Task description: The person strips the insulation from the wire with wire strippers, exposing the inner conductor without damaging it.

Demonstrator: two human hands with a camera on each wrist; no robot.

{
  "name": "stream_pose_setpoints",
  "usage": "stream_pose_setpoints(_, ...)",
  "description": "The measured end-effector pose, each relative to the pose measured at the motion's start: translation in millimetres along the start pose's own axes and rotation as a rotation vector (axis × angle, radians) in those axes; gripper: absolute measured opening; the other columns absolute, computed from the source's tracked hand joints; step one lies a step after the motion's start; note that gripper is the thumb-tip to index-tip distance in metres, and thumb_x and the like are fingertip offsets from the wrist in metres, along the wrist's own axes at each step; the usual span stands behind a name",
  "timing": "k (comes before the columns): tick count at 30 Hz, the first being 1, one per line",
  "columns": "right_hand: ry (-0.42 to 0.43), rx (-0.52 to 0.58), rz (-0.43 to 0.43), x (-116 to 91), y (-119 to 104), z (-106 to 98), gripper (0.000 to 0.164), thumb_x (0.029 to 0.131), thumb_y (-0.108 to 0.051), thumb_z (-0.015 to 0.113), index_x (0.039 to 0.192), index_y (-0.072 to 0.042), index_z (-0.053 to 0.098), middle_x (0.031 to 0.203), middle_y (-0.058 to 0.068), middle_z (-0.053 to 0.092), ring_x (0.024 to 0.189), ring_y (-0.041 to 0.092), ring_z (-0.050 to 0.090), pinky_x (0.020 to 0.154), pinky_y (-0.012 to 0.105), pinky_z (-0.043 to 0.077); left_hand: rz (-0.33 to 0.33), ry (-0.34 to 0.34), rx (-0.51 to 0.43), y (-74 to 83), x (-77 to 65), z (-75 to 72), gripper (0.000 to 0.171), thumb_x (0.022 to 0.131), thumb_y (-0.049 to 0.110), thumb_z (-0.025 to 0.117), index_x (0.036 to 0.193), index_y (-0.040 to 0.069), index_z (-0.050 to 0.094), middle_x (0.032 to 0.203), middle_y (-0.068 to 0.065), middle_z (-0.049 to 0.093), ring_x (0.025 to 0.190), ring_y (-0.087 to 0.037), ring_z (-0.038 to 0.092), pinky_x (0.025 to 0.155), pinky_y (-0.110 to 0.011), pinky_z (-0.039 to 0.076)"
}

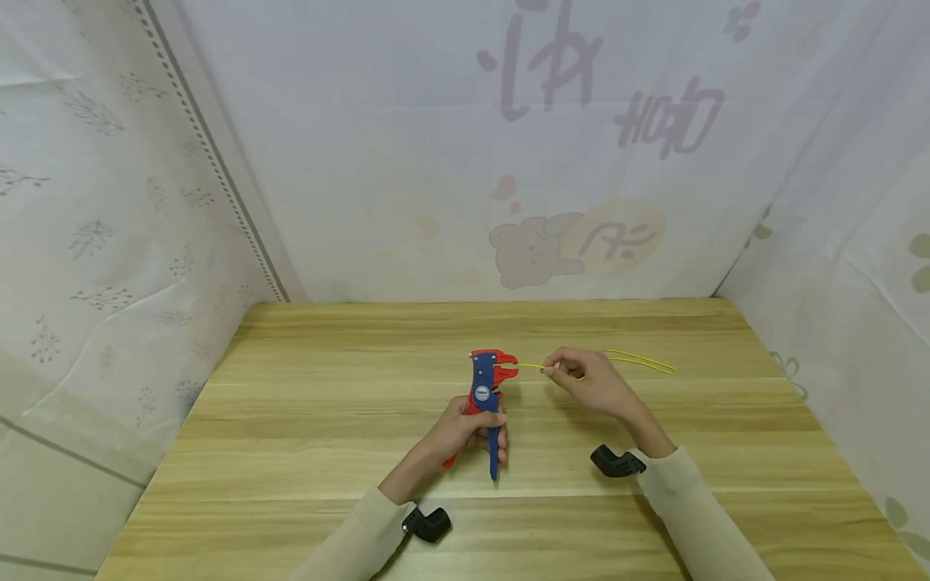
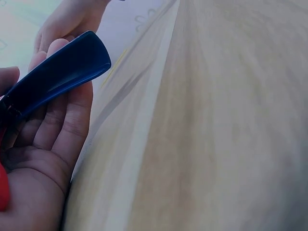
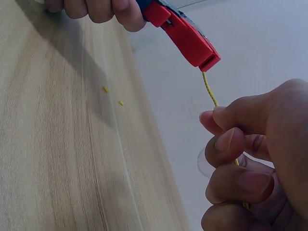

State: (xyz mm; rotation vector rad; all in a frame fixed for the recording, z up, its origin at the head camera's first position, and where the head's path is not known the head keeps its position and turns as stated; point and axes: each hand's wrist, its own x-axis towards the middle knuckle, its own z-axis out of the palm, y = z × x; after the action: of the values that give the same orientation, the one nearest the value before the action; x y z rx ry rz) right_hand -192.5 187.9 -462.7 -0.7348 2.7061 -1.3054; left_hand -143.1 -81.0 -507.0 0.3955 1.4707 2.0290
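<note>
A pair of red and blue wire strippers (image 1: 483,375) stands upright in my left hand (image 1: 458,432), its red jaws facing right. The left fingers lie around the handles; in the left wrist view the blue handle (image 2: 62,70) crosses in front of them. My right hand (image 1: 592,383) pinches a thin yellow wire (image 1: 532,365) between thumb and forefinger. One end of this wire is at the jaws, as the right wrist view shows at the red tip (image 3: 192,43). How far it goes in is hidden. The wire also runs down behind the curled right fingers.
Yellow wire lengths (image 1: 647,361) extend to the right of the right hand. Two tiny yellow pieces (image 3: 106,89) lie on the wooden table (image 1: 305,387). Black wrist-worn devices (image 1: 617,461) sit at both sleeves. Patterned cloth (image 1: 407,161) hangs behind the table and at both sides.
</note>
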Motion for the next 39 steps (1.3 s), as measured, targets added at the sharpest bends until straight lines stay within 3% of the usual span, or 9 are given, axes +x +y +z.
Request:
stream_pose_setpoints(10, -0.016, 0.006, 0.006, 0, -7, 2, 0.019, 0.102, -0.023, 0.065, 0.106, -0.006, 0.074, 0.074, 0.014, 0.066, 0.063, 0.009, 0.058, 0.059, 0.023, 0.046, -0.002, 0.014, 0.0, -1.2, 0.3, 1.5, 0.017, 0.099, 0.015, 0.063, 0.101, 0.001, 0.055, 0.072, -0.001, 0.07, 0.065, -0.017, 0.074, 0.068, -0.032, 0.064)
stream_pose_setpoints(17, -0.025, 0.019, 0.011, 0, -9, 4, 0.018, 0.102, -0.023, 0.065, 0.107, -0.008, 0.073, 0.073, 0.016, 0.063, 0.059, 0.009, 0.052, 0.052, 0.022, 0.039, 0.004, 0.021, 0.016, -0.5, -0.5, 3.5, 0.018, 0.099, 0.016, 0.062, 0.104, 0.0, 0.054, 0.071, -0.001, 0.069, 0.063, -0.017, 0.073, 0.066, -0.032, 0.063)
stream_pose_setpoints(27, -0.026, 0.015, -0.005, -1, -10, 5, 0.016, 0.102, -0.023, 0.065, 0.107, -0.011, 0.073, 0.072, 0.014, 0.064, 0.062, 0.011, 0.057, 0.057, 0.024, 0.044, -0.009, 0.018, 0.046, 1.2, 0.4, 6.0, 0.018, 0.1, 0.012, 0.058, 0.107, -0.004, 0.051, 0.069, 0.0, 0.067, 0.06, -0.016, 0.071, 0.063, -0.03, 0.061)
stream_pose_setpoints(34, -0.032, 0.015, -0.013, -1, -12, 5, 0.016, 0.102, -0.023, 0.064, 0.107, -0.011, 0.073, 0.072, 0.014, 0.065, 0.068, 0.026, 0.065, 0.064, 0.025, 0.049, -0.006, 0.019, 0.056, 1.4, 0.0, 6.9, 0.017, 0.1, 0.014, 0.059, 0.104, -0.001, 0.052, 0.068, 0.0, 0.065, 0.058, -0.017, 0.069, 0.061, -0.031, 0.061)
stream_pose_setpoints(39, -0.034, 0.013, -0.019, -1, -12, 7, 0.016, 0.103, -0.023, 0.063, 0.107, -0.011, 0.073, 0.072, 0.013, 0.065, 0.067, 0.024, 0.064, 0.064, 0.025, 0.049, -0.006, 0.021, 0.065, 0.4, -0.9, 6.8, 0.016, 0.1, 0.014, 0.058, 0.104, 0.0, 0.052, 0.067, 0.0, 0.065, 0.057, -0.016, 0.069, 0.06, -0.03, 0.06)
